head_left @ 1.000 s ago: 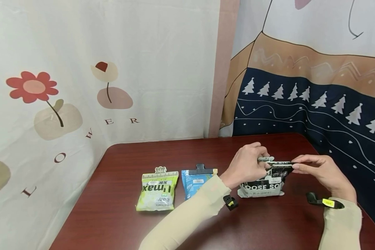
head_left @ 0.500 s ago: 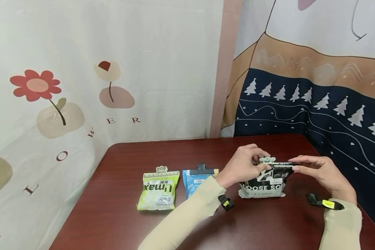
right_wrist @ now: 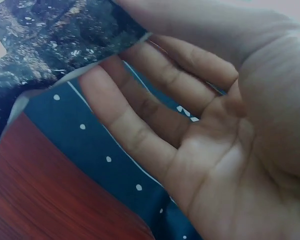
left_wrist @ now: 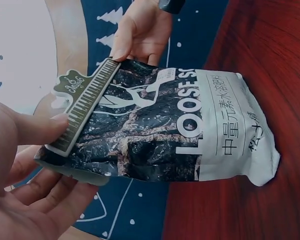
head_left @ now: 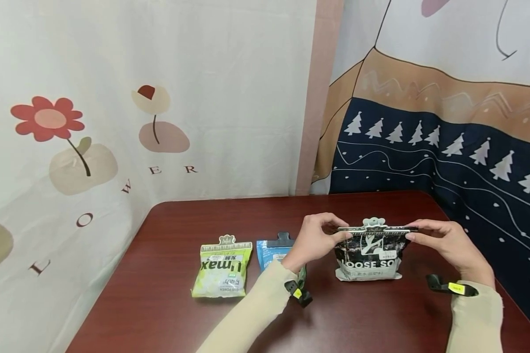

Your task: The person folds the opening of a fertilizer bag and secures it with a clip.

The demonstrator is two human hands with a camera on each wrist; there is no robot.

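A black-and-white bag point(head_left: 371, 267) printed "LOOSE SO" stands upright on the table at the right. Across its top edge sits a wide bag clip point(left_wrist: 90, 107) with a piano-key pattern and a "Music" crest. My left hand point(head_left: 315, 240) pinches the bag's top left corner, thumb on the end of the clip and fingers behind the bag. At the top right corner, my right hand point(head_left: 452, 247) pinches the bag between thumb and fingers. In the right wrist view the bag's dark corner meets the thumb and fingers; the fingertips are partly hidden behind it.
Left of the bag lies a green Umax packet point(head_left: 223, 274) with a similar clip. Beside it is a blue packet point(head_left: 269, 256) with a black clip point(head_left: 284, 239), partly hidden by my left forearm. Patterned curtains point(head_left: 229, 98) stand behind the red-brown table point(head_left: 159, 304).
My left hand has moved left, off the clip's handle to the bag's top left corner. The clip now sits along the bag's top with its crest up. The right hand keeps its pinch.
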